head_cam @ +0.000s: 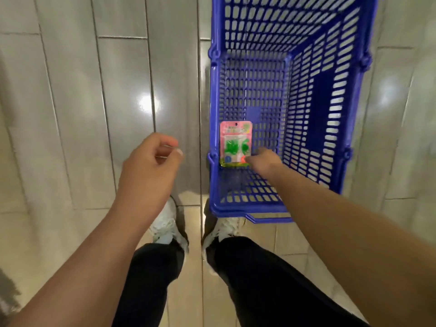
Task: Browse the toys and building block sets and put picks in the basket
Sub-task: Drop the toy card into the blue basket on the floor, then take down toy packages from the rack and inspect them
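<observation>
While right hand [265, 161] pinches the toy blister pack [236, 143] low inside the blue basket [349, 95], lay it flat, then let go; left hand [153, 159] loosely curled, empty.

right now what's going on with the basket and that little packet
A person stands over a blue basket on the tiled floor. Their right hand reaches down inside it and touches the lower corner of a small toy packet, pink on top with green pieces showing. The packet looks to be at or near the basket's bottom, by its left wall; whether the hand grips it or has let go is unclear. The left hand hangs outside the basket, loosely curled and empty. Nothing else shows in the basket.
</observation>
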